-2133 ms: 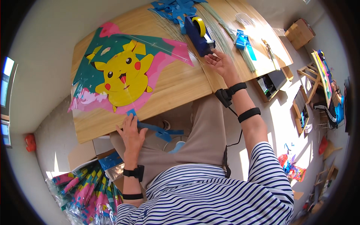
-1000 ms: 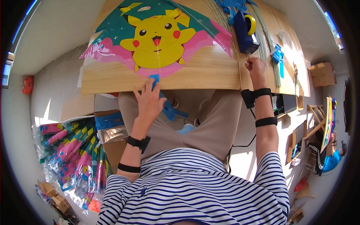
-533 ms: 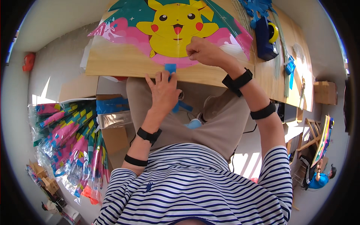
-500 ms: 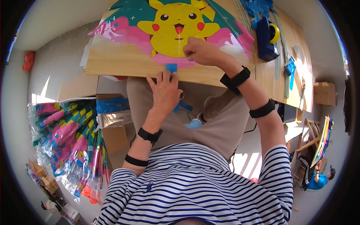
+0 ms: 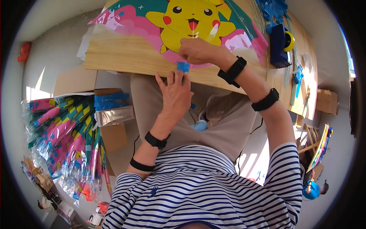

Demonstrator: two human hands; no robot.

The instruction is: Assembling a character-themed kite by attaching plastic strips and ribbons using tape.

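Observation:
A plastic kite sheet [image 5: 167, 32] with a big yellow cartoon figure on pink and green lies on the wooden table in front of me. My left hand [image 5: 176, 91] is at the table's near edge, its fingers stretched and apart. Those fingertips touch a short blue strip [image 5: 183, 67] lying at the sheet's lower tip. Over the bottom of the yellow figure, my right hand [image 5: 198, 50] is closed, knuckles up; whatever its fingers hold is hidden.
On the table's right stand a dark blue tape dispenser [image 5: 280, 47] with a yellow roll, thin rods [image 5: 286, 86] and blue pieces [image 5: 272, 11]. Bundled colourful kites [image 5: 65, 133] in clear plastic lie at lower left, beside a cardboard box [image 5: 114, 137]. Another person [image 5: 313, 189] sits far right.
My view has shifted slightly, moving the sheet up and right in the picture. My right hand has come down nearer the blue strip; the left still touches it.

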